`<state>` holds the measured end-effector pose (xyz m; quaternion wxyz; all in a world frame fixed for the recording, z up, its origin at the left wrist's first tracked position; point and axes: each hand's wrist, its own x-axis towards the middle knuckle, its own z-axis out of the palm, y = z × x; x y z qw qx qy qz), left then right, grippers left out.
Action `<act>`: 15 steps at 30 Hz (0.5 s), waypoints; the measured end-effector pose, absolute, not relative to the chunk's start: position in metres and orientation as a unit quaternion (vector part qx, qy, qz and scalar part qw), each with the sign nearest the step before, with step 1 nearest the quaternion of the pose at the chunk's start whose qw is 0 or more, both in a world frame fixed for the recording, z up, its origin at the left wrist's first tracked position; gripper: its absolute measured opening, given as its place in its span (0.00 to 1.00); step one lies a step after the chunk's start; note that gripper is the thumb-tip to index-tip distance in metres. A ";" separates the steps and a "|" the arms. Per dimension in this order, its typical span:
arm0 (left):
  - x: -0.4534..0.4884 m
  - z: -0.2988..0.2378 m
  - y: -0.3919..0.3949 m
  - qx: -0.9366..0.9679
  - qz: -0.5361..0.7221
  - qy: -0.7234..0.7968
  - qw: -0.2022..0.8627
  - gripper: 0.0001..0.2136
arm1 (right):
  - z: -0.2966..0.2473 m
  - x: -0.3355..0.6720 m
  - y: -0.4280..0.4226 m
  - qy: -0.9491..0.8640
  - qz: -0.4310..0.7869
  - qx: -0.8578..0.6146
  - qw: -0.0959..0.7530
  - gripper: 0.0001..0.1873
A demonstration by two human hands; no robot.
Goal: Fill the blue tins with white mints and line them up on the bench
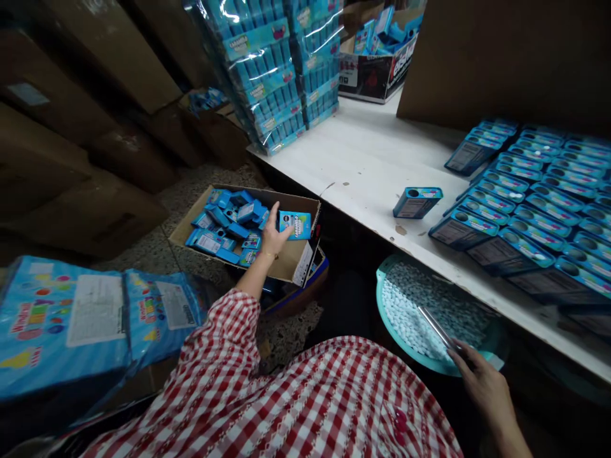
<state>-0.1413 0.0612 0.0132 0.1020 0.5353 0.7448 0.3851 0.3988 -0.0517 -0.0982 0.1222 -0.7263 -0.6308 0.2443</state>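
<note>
My left hand (273, 236) reaches out to a cardboard box (291, 264) on the floor and pinches a small blue carton (294, 224) above it. Several more blue cartons (224, 222) lie loose in that box. My right hand (482, 380) is low at the right and grips a thin metal scoop handle (436, 327) that dips into a teal basin (396, 350) full of small white candies (420, 305). A red and white checked sleeve and lap fill the foreground.
A white table (367, 159) holds rows of open blue cartons (534, 203), one lone carton (417, 201) lying apart, wrapped stacks of blue packs (281, 70) and a printed box (377, 73). Blue bags (90, 318) lie at left. Brown cardboard boxes (81, 127) line the back.
</note>
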 end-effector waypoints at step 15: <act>-0.004 -0.009 -0.040 0.727 0.011 0.445 0.523 0.32 | -0.051 0.422 -0.059 -0.705 0.134 -0.695 -0.043 0.18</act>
